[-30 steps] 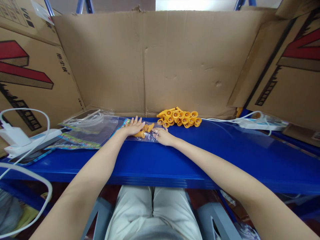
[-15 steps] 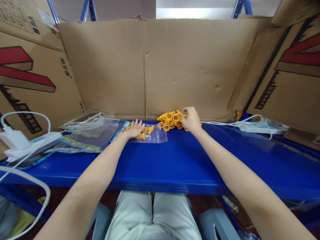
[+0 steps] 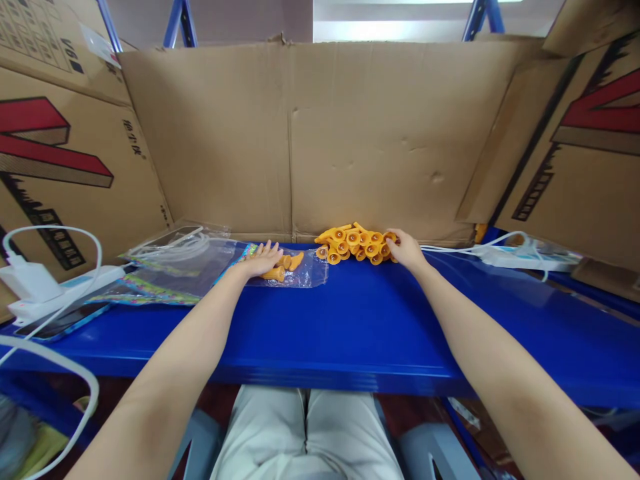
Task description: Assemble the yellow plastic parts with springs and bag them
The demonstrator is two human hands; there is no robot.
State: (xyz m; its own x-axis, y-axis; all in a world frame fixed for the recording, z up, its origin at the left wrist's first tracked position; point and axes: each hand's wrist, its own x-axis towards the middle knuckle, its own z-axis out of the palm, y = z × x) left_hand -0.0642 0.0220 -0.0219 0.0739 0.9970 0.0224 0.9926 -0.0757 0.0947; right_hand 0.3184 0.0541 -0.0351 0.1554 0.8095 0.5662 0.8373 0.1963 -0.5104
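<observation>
My left hand (image 3: 259, 260) lies with fingers spread over a clear plastic bag (image 3: 316, 275) with a coloured printed edge. Beside and partly beneath that palm are several orange horn-shaped pieces (image 3: 295, 261); they appear to be inside the bag. To the right, a stacked pile of orange horn-shaped pieces (image 3: 353, 239) rests against the cardboard, flared cup ends facing me. My right hand (image 3: 407, 251) is at the pile's right end, its fingers curled around the cup of one piece (image 3: 389, 237). The palm side of this hand is hidden.
More clear bags (image 3: 165, 280) lie left, near a white power strip (image 3: 65, 290) and a phone (image 3: 63, 323). Cardboard (image 3: 380, 133) walls the back and sides of the blue shelf (image 3: 340, 327). Another power strip (image 3: 520, 257) with cables sits at the right.
My right hand has moved right along the pile to its end, uncovering more cup ends. My left hand has shifted slightly left on the bag.
</observation>
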